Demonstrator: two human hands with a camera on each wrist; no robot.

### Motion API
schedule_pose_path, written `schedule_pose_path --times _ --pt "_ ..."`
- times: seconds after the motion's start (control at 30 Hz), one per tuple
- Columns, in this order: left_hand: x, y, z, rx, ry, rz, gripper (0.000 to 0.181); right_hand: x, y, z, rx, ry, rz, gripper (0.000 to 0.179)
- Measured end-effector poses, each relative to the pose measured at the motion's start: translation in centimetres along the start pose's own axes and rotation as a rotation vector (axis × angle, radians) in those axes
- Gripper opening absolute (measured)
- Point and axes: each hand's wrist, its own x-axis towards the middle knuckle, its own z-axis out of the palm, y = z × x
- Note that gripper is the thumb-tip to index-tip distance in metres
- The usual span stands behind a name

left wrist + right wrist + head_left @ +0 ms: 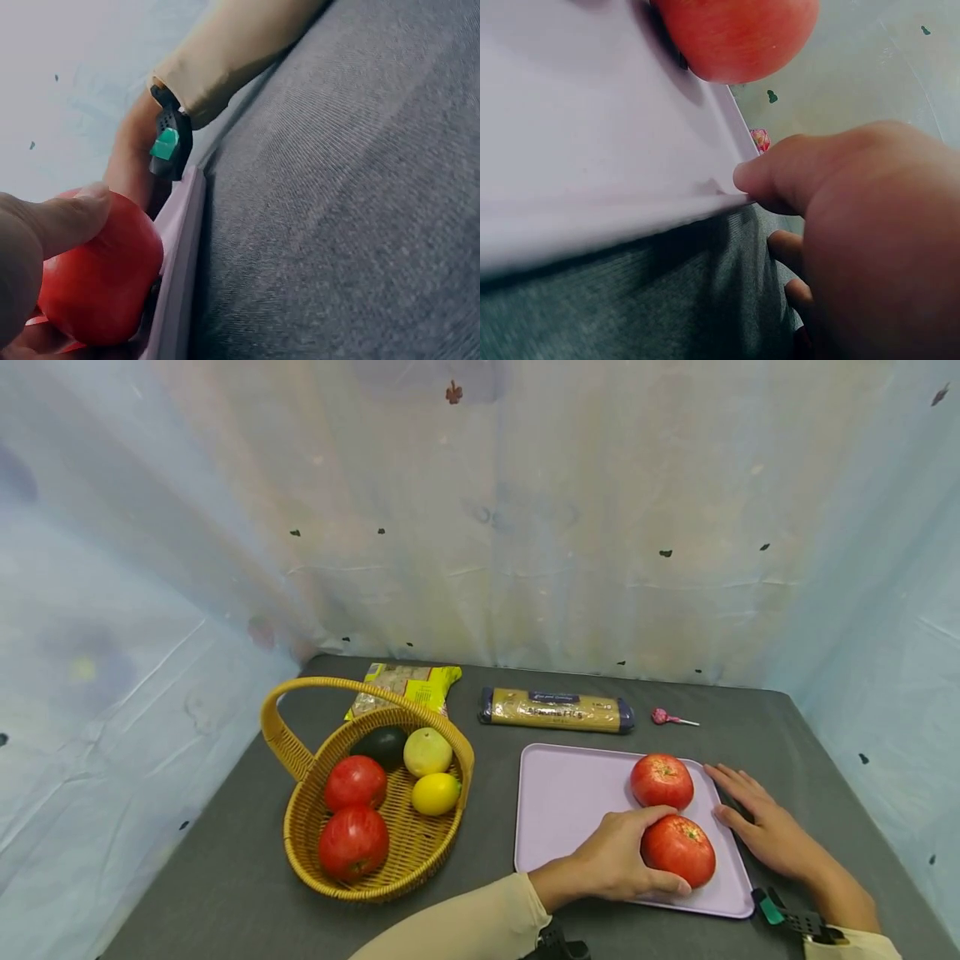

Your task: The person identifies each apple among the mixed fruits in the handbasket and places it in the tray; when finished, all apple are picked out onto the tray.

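My left hand [618, 857] grips the nearer red apple [678, 850], thumb on its near side and fingers behind it. In the left wrist view, the thumb lies across this glossy apple [105, 270]. The apple is on or just above the lilac tray [566, 793]; I cannot tell which. A second red apple [662, 781] sits on the tray just behind it. At the tray's right edge my right hand [772, 827] lies with fingers extended. Its thumb [769, 178] touches the tray's rim in the right wrist view, while the other fingers are outside the tray.
Left stands a wicker basket [300, 843] with two red fruits [354, 843], a dark green fruit [381, 747], a pale green fruit [427, 752] and a lemon [436, 794]. Behind lie a yellow bag [431, 687], a pack of noodles [557, 710] and a lollipop [662, 717].
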Motion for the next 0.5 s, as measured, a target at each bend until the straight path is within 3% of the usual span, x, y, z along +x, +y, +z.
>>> schedule_pose_path --times 0.27,0.5 --pt "-0.1 -0.1 0.5 0.08 0.028 0.04 0.091 -0.1 0.2 0.0 0.008 0.002 -0.001 0.069" --pt "-0.9 0.5 -1.3 0.124 -0.008 -0.023 0.093 0.0 0.2 0.1 0.004 0.007 -0.011 0.068"
